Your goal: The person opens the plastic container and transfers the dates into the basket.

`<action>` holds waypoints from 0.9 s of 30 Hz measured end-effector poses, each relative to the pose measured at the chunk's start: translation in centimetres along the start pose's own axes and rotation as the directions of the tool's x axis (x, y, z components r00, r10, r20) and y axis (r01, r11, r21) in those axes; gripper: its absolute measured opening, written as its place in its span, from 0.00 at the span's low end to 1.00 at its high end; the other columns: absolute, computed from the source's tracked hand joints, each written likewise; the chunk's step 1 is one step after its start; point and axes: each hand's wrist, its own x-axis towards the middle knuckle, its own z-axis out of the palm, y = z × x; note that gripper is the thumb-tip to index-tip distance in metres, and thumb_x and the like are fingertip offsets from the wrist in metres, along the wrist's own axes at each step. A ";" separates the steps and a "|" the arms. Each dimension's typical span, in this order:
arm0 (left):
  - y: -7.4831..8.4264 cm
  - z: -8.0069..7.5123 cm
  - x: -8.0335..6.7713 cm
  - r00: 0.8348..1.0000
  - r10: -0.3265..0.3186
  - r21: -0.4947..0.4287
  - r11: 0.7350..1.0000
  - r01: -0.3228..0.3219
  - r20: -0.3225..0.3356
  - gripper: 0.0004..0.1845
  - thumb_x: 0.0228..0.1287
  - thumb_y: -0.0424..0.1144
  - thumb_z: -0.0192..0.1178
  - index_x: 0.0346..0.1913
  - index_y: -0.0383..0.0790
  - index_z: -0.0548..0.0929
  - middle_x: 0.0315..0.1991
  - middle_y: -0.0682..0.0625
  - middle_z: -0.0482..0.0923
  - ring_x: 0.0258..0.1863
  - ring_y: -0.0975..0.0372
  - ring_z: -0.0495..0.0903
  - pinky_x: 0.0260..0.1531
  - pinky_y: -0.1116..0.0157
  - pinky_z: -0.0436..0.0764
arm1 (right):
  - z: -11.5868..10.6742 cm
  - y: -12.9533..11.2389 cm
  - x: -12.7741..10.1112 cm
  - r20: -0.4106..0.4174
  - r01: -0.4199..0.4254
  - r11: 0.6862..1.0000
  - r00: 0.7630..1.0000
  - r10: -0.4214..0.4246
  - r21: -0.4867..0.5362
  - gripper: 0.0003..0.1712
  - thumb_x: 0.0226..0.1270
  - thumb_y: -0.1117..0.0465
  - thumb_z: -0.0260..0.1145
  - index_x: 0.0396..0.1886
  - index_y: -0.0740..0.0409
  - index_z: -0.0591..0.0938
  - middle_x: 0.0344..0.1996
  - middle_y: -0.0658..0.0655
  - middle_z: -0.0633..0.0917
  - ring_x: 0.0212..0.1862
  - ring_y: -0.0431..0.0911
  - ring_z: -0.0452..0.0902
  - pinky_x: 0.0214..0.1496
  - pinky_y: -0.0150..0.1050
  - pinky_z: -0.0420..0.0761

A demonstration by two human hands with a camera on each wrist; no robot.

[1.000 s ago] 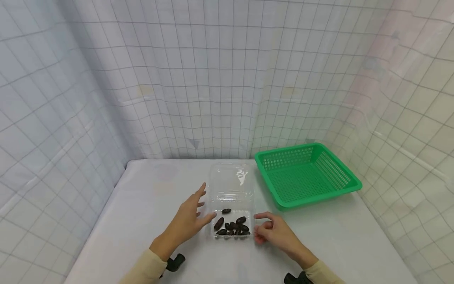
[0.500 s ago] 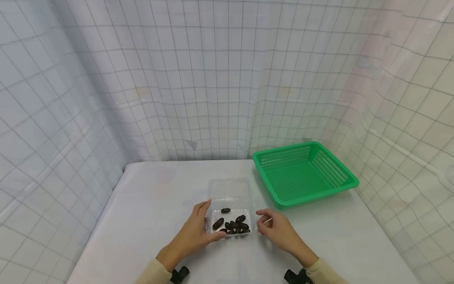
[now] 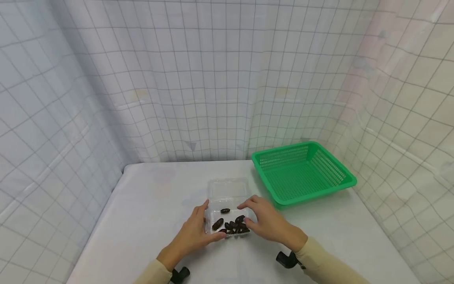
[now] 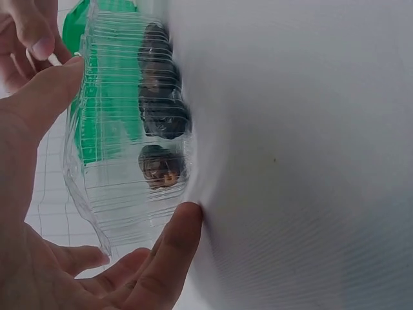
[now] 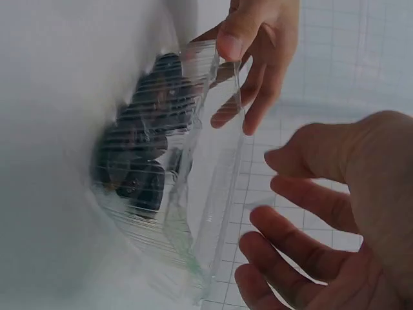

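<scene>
Clear plastic clamshell (image 3: 228, 215) near tabletop (image 3: 149, 205) front edge, centre; dark dates (image 3: 232, 225) inside, lid up behind. Left hand (image 3: 193, 232) grips its left wall, thumb on rim. Right hand (image 3: 266, 221) over right rim, fingers loosely spread, holding nothing. Green basket (image 3: 303, 173) at back right corner, nothing visible inside. Left wrist view: fingertip (image 4: 184, 223) touches box's wall at tabletop level.

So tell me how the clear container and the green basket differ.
The clear container is see-through; the green basket is opaque mesh. The container holds dark dates; the basket holds nothing. The left hand grips the container and the right hand is at it; the basket sits untouched. Both rest on the white table.
</scene>
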 end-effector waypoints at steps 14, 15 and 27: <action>-0.1 -0.2 -0.2 1.000 -0.004 -0.006 1.000 0.004 -0.002 0.72 0.60 0.66 0.88 0.95 0.36 0.59 0.75 0.34 0.79 0.68 0.47 0.87 0.66 0.39 0.88 | -0.1 -0.2 5.9 0.320 0.155 0.980 0.929 -0.188 0.125 0.22 0.83 0.63 0.76 0.72 0.57 0.89 0.65 0.60 0.89 0.68 0.59 0.88 0.75 0.51 0.86; -0.1 -0.2 -0.1 1.000 -0.003 -0.011 1.000 0.003 0.001 0.72 0.60 0.66 0.88 0.95 0.36 0.59 0.74 0.35 0.80 0.68 0.47 0.87 0.66 0.40 0.88 | 0.0 -0.2 6.2 0.334 0.157 0.979 0.923 -0.193 0.132 0.22 0.83 0.63 0.76 0.72 0.57 0.89 0.65 0.60 0.89 0.69 0.59 0.88 0.75 0.50 0.87; -0.1 -0.4 0.4 1.000 0.003 -0.049 0.999 -0.002 0.013 0.71 0.61 0.63 0.89 0.94 0.33 0.58 0.66 0.40 0.83 0.64 0.52 0.87 0.61 0.43 0.88 | 0.9 0.6 9.2 0.441 0.180 0.975 0.870 -0.220 0.131 0.21 0.82 0.65 0.77 0.71 0.57 0.90 0.66 0.57 0.92 0.65 0.55 0.91 0.70 0.42 0.88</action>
